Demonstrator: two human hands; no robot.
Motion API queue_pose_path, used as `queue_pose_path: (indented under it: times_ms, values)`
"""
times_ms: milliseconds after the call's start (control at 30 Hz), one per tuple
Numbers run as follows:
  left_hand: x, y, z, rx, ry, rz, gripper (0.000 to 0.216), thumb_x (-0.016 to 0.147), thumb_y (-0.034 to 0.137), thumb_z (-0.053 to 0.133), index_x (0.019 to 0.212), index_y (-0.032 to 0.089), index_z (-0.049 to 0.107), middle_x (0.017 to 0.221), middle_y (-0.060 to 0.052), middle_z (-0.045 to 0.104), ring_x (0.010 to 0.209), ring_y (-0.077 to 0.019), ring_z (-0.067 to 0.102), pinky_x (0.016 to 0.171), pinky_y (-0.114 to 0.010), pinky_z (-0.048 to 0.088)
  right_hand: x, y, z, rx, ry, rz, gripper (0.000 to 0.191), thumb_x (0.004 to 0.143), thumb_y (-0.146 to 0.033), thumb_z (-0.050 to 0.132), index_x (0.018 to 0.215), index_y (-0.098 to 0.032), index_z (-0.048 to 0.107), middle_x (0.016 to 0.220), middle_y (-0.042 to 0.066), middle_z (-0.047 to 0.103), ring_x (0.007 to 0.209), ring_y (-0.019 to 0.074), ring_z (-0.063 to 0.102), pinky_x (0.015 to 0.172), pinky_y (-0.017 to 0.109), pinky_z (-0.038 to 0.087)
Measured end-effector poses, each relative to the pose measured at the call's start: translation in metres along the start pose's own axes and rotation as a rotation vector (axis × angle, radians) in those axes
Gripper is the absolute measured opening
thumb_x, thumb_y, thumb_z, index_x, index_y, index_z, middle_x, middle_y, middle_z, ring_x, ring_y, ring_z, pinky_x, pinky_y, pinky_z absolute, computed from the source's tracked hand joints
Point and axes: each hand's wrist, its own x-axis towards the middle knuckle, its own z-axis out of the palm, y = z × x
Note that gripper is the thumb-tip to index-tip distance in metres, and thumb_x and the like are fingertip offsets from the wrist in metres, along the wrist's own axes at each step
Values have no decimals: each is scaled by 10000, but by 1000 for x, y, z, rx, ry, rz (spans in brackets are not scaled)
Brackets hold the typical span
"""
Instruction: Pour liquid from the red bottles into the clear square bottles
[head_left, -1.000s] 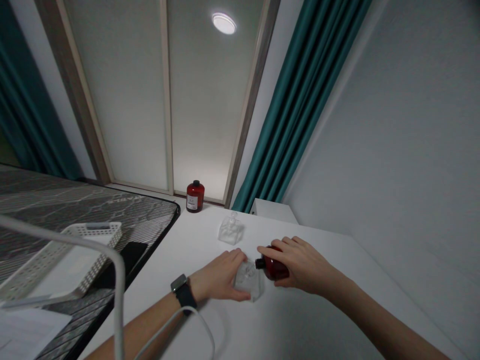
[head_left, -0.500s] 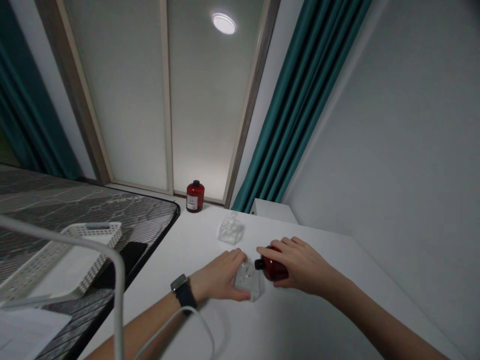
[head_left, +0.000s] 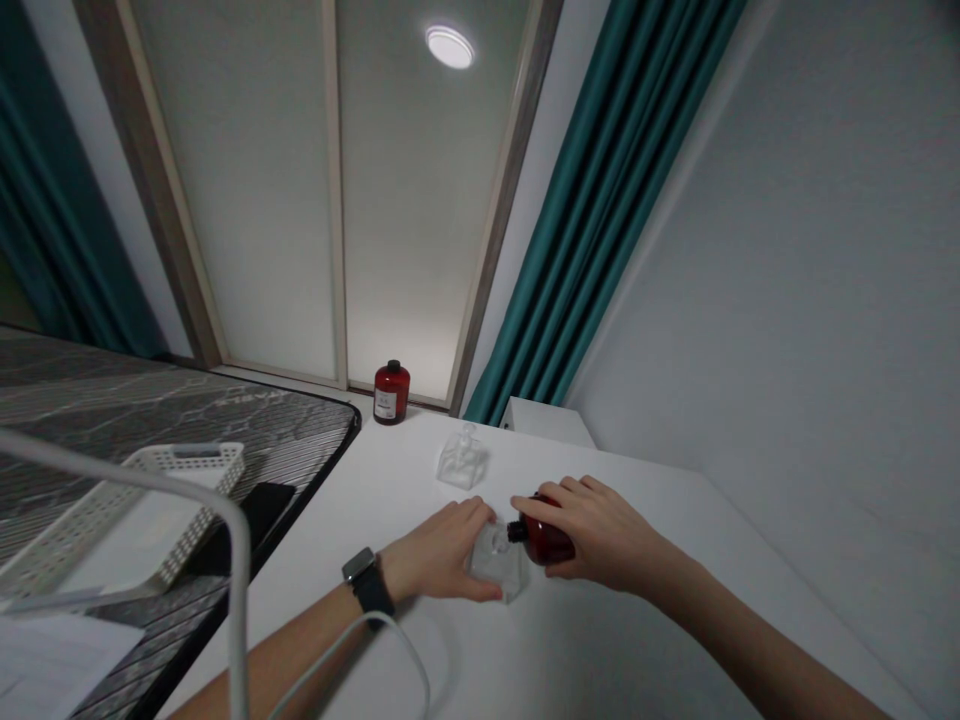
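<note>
My left hand (head_left: 446, 550) grips a clear square glass bottle (head_left: 502, 572) that stands on the white table (head_left: 360, 650). In my right hand (head_left: 600, 530) is a dark red bottle (head_left: 546, 542), tipped on its side with its black neck (head_left: 517, 532) pointing left. That neck is right over the mouth of the clear bottle; whether the two touch I cannot tell, and no liquid stream can be made out. Beyond my hands a second clear bottle (head_left: 462, 460) stands upright. Further back is another red bottle (head_left: 390, 393) with a black cap and a white label.
On the left a white perforated basket (head_left: 196, 460) and a black flat object (head_left: 240, 525) lie on a grey patterned surface (head_left: 285, 410). A white cable (head_left: 240, 580) loops up in front. Paper (head_left: 60, 660) sits at lower left. A wall (head_left: 825, 350) bounds the right.
The red bottle in my right hand has shifted very slightly left, its neck coming a little further over the clear bottle. My left hand stays in place.
</note>
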Motion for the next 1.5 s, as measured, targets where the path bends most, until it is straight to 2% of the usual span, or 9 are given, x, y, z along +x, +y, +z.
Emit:
queue_pose_path:
  times_ms: [233,700,1133,1500]
  values:
    - [0,0,-1,-9,-2,3,609,675,488,833,1090,199,493,1128,-108,610,1011,-316,601,875,-400,474,1,-1,-2,-3,-8,7,732,727,-390,824,1375,-341,487,1130,64,681,960,301,646,796,415,448]
    - [1,-1,1,-10,33,24,584,680,496,820,1074,197,509,1098,-104,616,985,-328,610,845,-419,480,2,0,0,-35,-8,3,816,681,-427,875,1382,-362,463,1139,50,676,975,303,646,804,421,463]
    - [1,-3,0,-32,18,31,626,684,509,813,1128,180,519,1124,-120,615,1007,-332,603,882,-445,489,4,-2,-1,-40,-14,-4,804,694,-436,865,1384,-359,459,1139,52,672,976,306,647,801,424,460]
    - [2,-5,3,6,36,46,608,692,524,799,1107,173,524,1095,-120,618,978,-326,606,854,-433,489,5,-1,-2,-52,-11,-10,801,689,-434,867,1380,-359,469,1133,53,676,969,301,649,795,415,457]
